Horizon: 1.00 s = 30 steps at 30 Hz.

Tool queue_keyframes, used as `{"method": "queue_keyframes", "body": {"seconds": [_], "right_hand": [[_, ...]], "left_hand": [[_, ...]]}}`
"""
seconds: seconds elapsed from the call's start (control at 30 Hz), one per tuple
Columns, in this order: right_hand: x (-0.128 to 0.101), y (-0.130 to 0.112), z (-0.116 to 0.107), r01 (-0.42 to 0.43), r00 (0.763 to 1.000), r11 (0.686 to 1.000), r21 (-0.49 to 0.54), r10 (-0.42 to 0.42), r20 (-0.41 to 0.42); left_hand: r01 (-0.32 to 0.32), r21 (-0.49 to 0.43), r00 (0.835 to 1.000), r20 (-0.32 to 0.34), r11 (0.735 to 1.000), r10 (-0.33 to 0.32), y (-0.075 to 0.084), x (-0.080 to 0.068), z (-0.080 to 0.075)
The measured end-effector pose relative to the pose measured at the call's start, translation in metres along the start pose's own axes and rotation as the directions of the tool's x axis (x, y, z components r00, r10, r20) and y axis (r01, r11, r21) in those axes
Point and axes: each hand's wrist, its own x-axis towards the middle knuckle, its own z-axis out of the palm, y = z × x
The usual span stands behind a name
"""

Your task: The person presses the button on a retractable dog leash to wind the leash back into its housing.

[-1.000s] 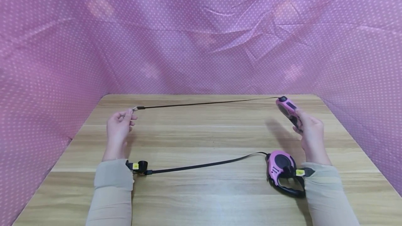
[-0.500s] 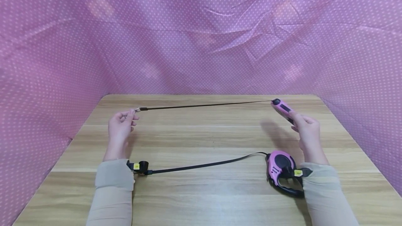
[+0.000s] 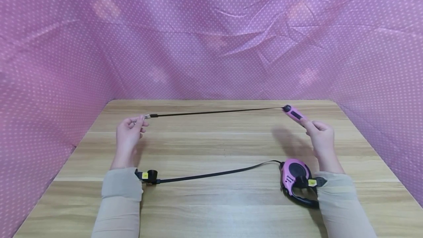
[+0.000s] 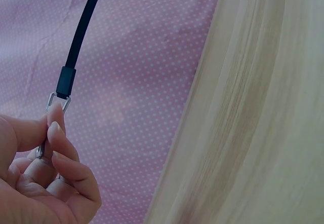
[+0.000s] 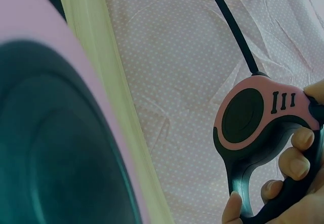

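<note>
Pink dotted cloth (image 3: 211, 47) backs both hands' grips: left hand (image 3: 128, 135) pinching clip (image 4: 56, 102), right hand (image 3: 320, 137) seemingly clamping leash handle (image 5: 263, 127) (second leash (image 3: 294, 175) nearby).

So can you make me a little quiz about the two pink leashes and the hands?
1. True or false: the left hand pinches the metal clip at the strap's end.
2. Which hand grips the raised leash? A left, B right, C neither.
3. Fill in: the second leash lies on the ____.

Key: 1 true. 2 B, the right hand. 3 table.
</note>
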Motion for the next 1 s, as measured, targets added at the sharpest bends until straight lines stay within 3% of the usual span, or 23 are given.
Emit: {"method": "queue_keyframes", "body": {"seconds": [0.27,0.7,1.0], "right_hand": [[-0.004,-0.0014,0.0013,0.076,0.997,0.995,-0.071,-0.074,0.03],[-0.0067,-0.0029,0.0052,0.132,0.991,0.978,-0.161,-0.127,0.043],[-0.0097,-0.0057,0.0072,0.128,0.991,0.97,-0.207,-0.117,0.065]], "left_hand": [[-0.009,0.02,1.0,0.008,1.0,0.009,0.0008,0.0003,0.0005],[-0.008,0.039,1.0,0.028,0.999,0.007,0.0012,-0.0008,0.0012],[-0.027,0.044,0.999,0.023,0.999,0.026,0.0013,-0.0005,0.0032]]}}
